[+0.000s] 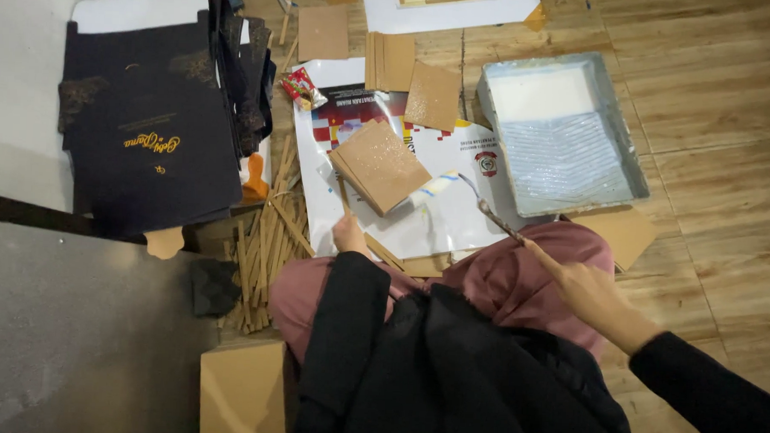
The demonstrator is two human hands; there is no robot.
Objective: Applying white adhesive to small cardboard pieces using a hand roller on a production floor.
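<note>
Seated on a wooden floor, a person in black sleeves and a pink skirt works over a glossy printed sheet. The right hand is closed around the handle of a small paint roller, whose head rests on the sheet just beside a brown cardboard square. The left hand presses fingers down near that square's lower corner. Beyond lie loose wooden strips, more cardboard pieces, a grey paint tray holding white liquid, and stacked dark folded boxes.

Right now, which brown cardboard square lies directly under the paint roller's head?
The tilted cardboard square on the white poster, by the left hand; the roller touches its right corner, others lie farther up.
</note>
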